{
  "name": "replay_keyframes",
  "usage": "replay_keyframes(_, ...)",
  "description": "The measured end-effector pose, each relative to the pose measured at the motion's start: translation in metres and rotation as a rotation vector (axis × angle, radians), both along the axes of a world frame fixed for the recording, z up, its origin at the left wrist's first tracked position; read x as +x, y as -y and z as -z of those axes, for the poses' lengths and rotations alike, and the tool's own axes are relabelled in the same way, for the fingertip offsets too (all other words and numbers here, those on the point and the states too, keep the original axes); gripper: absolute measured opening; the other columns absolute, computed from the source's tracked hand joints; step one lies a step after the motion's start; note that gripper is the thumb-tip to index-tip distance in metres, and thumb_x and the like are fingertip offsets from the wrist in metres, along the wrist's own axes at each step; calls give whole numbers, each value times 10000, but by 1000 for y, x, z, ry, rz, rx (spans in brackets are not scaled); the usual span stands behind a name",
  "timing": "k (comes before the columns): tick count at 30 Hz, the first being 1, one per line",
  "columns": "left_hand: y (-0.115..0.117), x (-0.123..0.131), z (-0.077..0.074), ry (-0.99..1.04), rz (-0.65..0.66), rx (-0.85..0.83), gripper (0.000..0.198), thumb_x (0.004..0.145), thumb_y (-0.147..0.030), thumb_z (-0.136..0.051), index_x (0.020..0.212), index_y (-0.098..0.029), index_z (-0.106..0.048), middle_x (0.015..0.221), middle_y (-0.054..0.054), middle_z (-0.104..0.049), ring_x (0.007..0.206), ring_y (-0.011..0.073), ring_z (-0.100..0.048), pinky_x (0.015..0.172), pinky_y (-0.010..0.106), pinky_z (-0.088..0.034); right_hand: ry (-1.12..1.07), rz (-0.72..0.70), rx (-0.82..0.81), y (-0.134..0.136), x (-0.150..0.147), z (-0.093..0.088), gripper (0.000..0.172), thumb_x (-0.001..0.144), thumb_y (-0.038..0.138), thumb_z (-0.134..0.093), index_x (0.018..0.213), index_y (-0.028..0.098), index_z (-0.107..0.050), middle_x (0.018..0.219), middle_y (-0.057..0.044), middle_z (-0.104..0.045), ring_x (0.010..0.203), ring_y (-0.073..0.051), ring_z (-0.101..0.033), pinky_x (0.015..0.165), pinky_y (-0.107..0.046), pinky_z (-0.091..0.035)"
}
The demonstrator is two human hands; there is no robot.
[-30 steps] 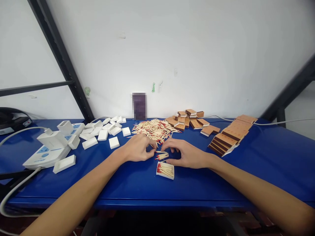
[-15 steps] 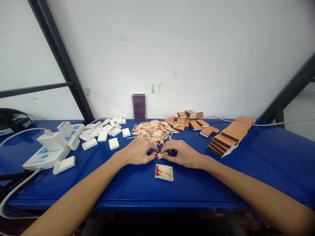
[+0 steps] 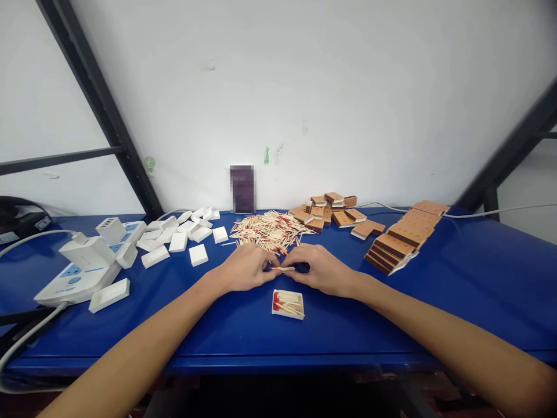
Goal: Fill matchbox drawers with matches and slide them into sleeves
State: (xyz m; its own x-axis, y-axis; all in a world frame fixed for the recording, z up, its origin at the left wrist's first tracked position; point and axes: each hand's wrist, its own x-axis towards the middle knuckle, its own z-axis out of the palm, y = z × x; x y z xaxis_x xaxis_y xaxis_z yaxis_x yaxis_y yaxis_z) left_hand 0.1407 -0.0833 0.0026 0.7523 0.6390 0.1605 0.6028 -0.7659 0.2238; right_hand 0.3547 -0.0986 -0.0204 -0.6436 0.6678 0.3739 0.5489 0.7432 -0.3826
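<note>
Between my fingertips is a small bunch of matches (image 3: 286,269), lying roughly level. My left hand (image 3: 248,267) pinches it from the left, and my right hand (image 3: 319,268) pinches it from the right; both hands are closed. Just below them, nearer to me, a white matchbox tray (image 3: 288,316) stands with several red-headed matches in it. Directly behind my hands spreads a large loose pile of matches (image 3: 270,229). My fingers hide part of the held bunch.
Several white matchbox trays (image 3: 199,255) lie at left, beside a white power strip (image 3: 78,284) with plugs and cables. Brown matchbox sleeves (image 3: 342,218) are heaped at back right, with a leaning row of matchboxes (image 3: 394,246) farther right. A pixelated dark rectangle (image 3: 243,188) stands against the wall.
The matches between my hands have been drawn into a narrower, more level bunch, and my fingers have closed in around it. The whole view has shifted slightly.
</note>
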Motion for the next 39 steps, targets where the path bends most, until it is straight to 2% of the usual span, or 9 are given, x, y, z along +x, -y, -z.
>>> replay_keyframes(5,1,3,-2,-24,-63,-11,202,865,-325,-553,909,-191,-698,603,-6,-610,529,119,-515,528,224,-304,-29,25,40,-3,0,6,172,865,176,-574,956,209,-717,885,-39,-726,801,-165,-616,743,-282,-438)
replay_keyframes(9,0,4,0,-92,-68,39,202,881,-319,-512,940,-181,-648,717,27,-653,641,160,-587,563,243,-348,-21,34,71,-6,-2,9,148,828,156,-591,911,204,-704,801,-12,-708,725,-143,-612,780,-297,-408)
replay_keyframes(15,3,4,1,-219,-50,121,263,936,-354,-421,975,-153,-586,742,58,-639,643,182,-585,569,266,-359,-37,71,16,-4,-4,6,139,773,144,-610,885,181,-682,687,8,-633,617,-118,-553,643,-241,-404)
replay_keyframes(21,7,3,-2,-174,-19,114,200,909,-319,-472,962,-164,-587,702,32,-619,611,165,-560,563,256,-348,-84,70,-25,2,-3,-1,156,747,125,-605,865,185,-688,596,44,-552,522,-89,-465,552,-213,-363)
replay_keyframes(27,7,1,-7,-83,-7,118,195,902,-306,-474,958,-183,-615,626,-6,-590,556,127,-521,542,237,-305,-149,85,-30,6,-1,-10,131,765,158,-602,837,185,-709,624,24,-612,517,-87,-478,544,-217,-364)
replay_keyframes(30,11,0,-12,-20,28,76,170,852,-288,-523,906,-180,-643,581,-25,-561,520,102,-487,532,226,-296,-174,90,-65,12,-1,-12,119,788,205,-614,835,184,-721,579,30,-596,492,-84,-464,531,-220,-361)
replay_keyframes(33,19,1,-16,72,94,-42,127,793,-260,-566,805,-174,-658,521,-52,-481,468,70,-412,505,211,-286,-175,78,-110,24,0,-15,120,793,226,-624,840,187,-727,558,33,-586,475,-82,-459,505,-213,-354)
replay_keyframes(36,27,3,-18,111,166,-151,93,751,-245,-587,725,-168,-633,504,-64,-424,453,55,-365,483,200,-278,-128,-3,-110,36,1,-17,90,785,212,-632,818,198,-715,601,25,-613,497,-85,-480,499,-207,-357)
replay_keyframes(39,31,5,-16,110,200,-188,70,723,-231,-591,700,-167,-606,521,-63,-426,467,56,-363,486,202,-279,-76,-72,-53,43,1,-17,90,784,178,-617,828,195,-694,675,9,-644,542,-92,-511,526,-213,-375)
